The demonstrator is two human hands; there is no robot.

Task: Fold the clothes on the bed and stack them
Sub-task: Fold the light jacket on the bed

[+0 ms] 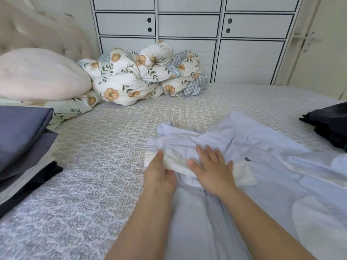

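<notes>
A pale lavender-grey cotton garment (253, 166) lies spread over the near right part of the bed (105, 147) with its grey-and-cream patterned coverlet, its upper part bunched where a white ribbed cuff or hem is doubled over. The fold is under way — the left hand (159, 175) pinches the near edge of that doubled white part, thumb on top and fingers curled beneath, while the right hand (212, 164) lies flat on the cloth just beside it, fingers straight and spread, gripping nothing, only pressing. By the look of it this is the smoothing of a first fold, with the rest of the garment loose toward the near edge. The next move likely calls for flattening the bunched cloth, then bringing the long lower part up over it. A stack of folded blue-grey and dark clothes (22, 147) waits at the left edge — probably where this piece goes — and a crumpled black garment (328, 124) at the right edge is not yet folded.
</notes>
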